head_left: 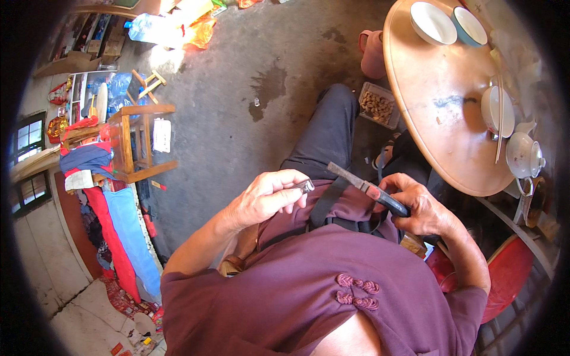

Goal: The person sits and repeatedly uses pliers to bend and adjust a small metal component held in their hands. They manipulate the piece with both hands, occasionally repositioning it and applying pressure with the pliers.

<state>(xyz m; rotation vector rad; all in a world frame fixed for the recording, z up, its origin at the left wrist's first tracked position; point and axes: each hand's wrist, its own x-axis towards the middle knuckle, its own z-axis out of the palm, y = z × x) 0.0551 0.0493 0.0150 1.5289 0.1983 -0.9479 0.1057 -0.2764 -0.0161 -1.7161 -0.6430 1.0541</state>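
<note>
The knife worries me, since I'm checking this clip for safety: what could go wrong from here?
1. The right hand holds the knife with its blade pointing toward the left hand; a slip could cut those fingers.
2. The left hand pinches a small dark object at the fingertips only, so it could drop onto the lap.
3. Both hands work over the thigh, so a downward slip could hit the leg.

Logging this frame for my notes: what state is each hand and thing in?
Left hand: pinching a small dark piece.
Right hand: gripping a dark-handled knife, blade toward the left hand.
Clear tub of nuts: open, on floor.
Two white bowls: upright, look empty.
</note>
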